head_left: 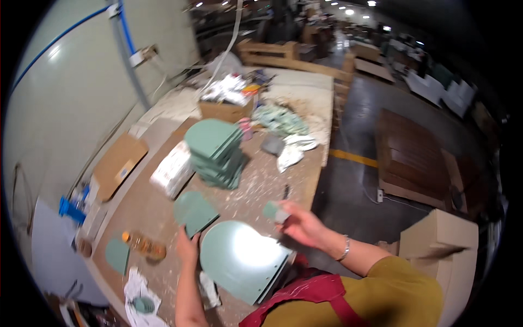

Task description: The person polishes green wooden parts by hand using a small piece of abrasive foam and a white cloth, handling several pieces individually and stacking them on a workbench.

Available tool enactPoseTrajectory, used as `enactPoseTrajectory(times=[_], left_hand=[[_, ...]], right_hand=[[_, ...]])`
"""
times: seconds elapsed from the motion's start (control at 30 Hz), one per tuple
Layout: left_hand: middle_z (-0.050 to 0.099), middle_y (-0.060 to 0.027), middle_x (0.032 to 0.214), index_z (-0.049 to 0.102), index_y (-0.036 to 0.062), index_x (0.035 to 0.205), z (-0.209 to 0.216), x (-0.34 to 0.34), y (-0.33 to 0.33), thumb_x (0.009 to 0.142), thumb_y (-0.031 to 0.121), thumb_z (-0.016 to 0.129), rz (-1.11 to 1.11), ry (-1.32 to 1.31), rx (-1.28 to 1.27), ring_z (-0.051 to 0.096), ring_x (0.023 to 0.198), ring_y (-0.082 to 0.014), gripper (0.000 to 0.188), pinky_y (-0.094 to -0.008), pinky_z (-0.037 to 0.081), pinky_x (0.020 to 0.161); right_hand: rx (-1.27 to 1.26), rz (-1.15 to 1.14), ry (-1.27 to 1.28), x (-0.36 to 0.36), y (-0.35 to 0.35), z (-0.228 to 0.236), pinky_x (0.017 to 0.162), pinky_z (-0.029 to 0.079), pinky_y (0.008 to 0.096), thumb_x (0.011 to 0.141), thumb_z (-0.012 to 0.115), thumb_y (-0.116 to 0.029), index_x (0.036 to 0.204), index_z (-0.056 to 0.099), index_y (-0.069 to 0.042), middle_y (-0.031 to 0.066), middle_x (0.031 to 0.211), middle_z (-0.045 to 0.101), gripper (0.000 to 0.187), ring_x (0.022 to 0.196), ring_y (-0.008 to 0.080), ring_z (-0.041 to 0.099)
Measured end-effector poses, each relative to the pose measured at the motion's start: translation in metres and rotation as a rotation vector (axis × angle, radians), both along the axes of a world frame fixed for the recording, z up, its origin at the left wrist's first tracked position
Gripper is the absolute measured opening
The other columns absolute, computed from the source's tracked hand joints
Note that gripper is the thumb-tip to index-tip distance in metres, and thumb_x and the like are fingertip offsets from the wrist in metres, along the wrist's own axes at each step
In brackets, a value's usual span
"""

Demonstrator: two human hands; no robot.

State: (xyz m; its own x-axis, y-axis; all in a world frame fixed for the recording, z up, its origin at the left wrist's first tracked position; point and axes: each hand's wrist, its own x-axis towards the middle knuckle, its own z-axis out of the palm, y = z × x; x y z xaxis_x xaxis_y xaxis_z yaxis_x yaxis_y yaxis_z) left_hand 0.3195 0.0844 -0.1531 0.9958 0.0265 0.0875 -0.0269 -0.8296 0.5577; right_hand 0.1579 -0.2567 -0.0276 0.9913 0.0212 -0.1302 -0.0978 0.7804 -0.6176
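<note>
At the table's near side, my left hand [188, 248] grips the lower edge of a small green board [196, 211] with a rounded far end. My right hand [304, 224], a bracelet on its wrist, pinches a small flat piece [275, 211], part green and part pale grey; its kind is not clear. Between both hands lies a larger, glossy green round-ended board [239, 256] with small holes along its straight edge. It seems to rest on another board. Beyond them rises an uneven stack of similar green boards [215, 155].
A bottle of amber liquid [144, 245] lies left of my left hand, beside another green piece [116, 256]. Farther back are a white wrapped bundle [173, 170], crumpled cloths [283, 120] and a cardboard box [226, 110]. Cartons [438, 234] stand at right.
</note>
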Motion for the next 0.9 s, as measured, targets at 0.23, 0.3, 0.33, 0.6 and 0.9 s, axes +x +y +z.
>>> enactPoseTrajectory(times=[0.23, 0.3, 0.33, 0.6, 0.9], left_hand=[[0.058, -0.0190, 0.124, 0.052, 0.0023, 0.131, 0.043, -0.023, 0.035, 0.086, 0.019, 0.071, -0.063, -0.166, -0.198, 0.060, 0.110, -0.0338, 0.051, -0.0424, 0.051, 0.090], [0.063, -0.0145, 0.117, 0.059, 0.0003, 0.123, 0.089, -0.050, 0.008, 0.090, 0.011, 0.064, -0.177, -0.267, -0.341, 0.064, 0.099, -0.0247, 0.034, -0.0358, 0.053, 0.081], [0.065, -0.0137, 0.114, 0.060, 0.0003, 0.120, 0.116, -0.071, -0.013, 0.091, 0.011, 0.062, -0.204, -0.213, -0.390, 0.064, 0.097, -0.0232, 0.031, -0.0357, 0.053, 0.081], [0.058, -0.0125, 0.126, 0.061, 0.0055, 0.120, 0.199, -0.229, -0.097, 0.080, 0.030, 0.075, -0.683, -0.358, 0.033, 0.058, 0.112, -0.0299, 0.049, -0.0382, 0.047, 0.094], [0.048, -0.0065, 0.141, 0.050, 0.0135, 0.136, 0.158, -0.225, -0.147, 0.084, 0.029, 0.068, -0.395, -0.321, 0.335, 0.044, 0.130, -0.0278, 0.057, -0.0455, 0.039, 0.103]], right_hand=[[-0.110, 0.090, -0.086, -0.001, 0.007, 0.022, 0.083, 0.054, 0.0337, 0.097, 0.060, -0.017, 0.127, 0.052, -0.009, 0.0062, 0.117, 0.060, 0.032, 0.097, 0.0181, 0.061], [-0.216, 0.021, -0.067, -0.008, -0.010, 0.031, 0.080, 0.054, 0.0313, 0.097, 0.060, -0.016, 0.128, 0.051, -0.007, 0.0042, 0.114, 0.060, 0.033, 0.090, 0.0145, 0.062], [-0.253, 0.001, -0.094, -0.014, -0.020, 0.032, 0.082, 0.053, 0.0304, 0.098, 0.059, -0.017, 0.131, 0.051, -0.007, 0.0034, 0.115, 0.060, 0.035, 0.093, 0.0143, 0.062], [-0.484, 0.428, -0.266, 0.050, 0.024, 0.062, 0.085, 0.050, 0.0300, 0.097, 0.058, -0.024, 0.133, 0.052, -0.003, 0.0061, 0.110, 0.062, 0.042, 0.096, 0.0143, 0.059], [-0.751, 1.050, -0.677, 0.104, 0.100, 0.083, 0.094, 0.045, 0.0275, 0.093, 0.067, -0.019, 0.131, 0.057, 0.000, 0.0037, 0.116, 0.063, 0.044, 0.107, 0.0101, 0.055]])
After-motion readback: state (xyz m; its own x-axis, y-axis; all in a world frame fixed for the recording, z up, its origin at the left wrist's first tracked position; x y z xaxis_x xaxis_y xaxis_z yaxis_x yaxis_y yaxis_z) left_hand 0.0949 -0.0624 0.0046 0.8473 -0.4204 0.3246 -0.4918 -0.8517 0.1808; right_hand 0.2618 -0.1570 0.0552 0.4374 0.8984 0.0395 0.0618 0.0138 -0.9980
